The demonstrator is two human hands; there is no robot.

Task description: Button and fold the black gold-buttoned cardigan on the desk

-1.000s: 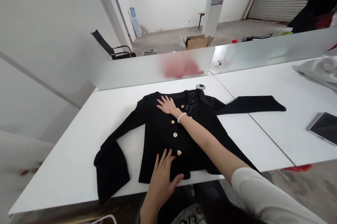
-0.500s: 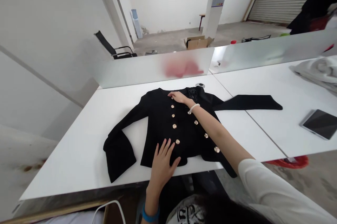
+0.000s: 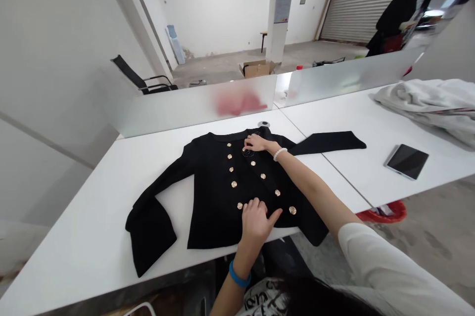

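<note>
A black jacket [image 3: 222,192] with two rows of gold buttons [image 3: 234,184] lies front-up across the middle of the frame on a white table [image 3: 92,237], one sleeve angled toward the lower left, the other stretched out to the right over the seam between two tabletops. The left hand [image 3: 258,218] rests flat near the jacket's bottom hem, fingers slightly curled and pressing the cloth rather than gripping it; a blue wristband [image 3: 237,275] sits on that wrist. The right hand [image 3: 257,143] is at the neckline in the upper middle, fingers bent down onto the fabric by a small dark flower trim; whether it pinches the cloth or only touches it I cannot tell. A white bead bracelet [image 3: 280,154] circles that wrist. Compared with a second ago, the right front panel has been drawn over so that both button rows now show, the right hand has moved from the left chest up to the collar, and the left hand has slid rightward along the hem toward the centre opening. By my judgement the front is now closed and being smoothed flat. At the right edge lie a dark tablet [image 3: 407,160] and a heap of pale cloth [image 3: 426,103]; another person in dark clothes [image 3: 397,14] stands in the upper right.
</note>
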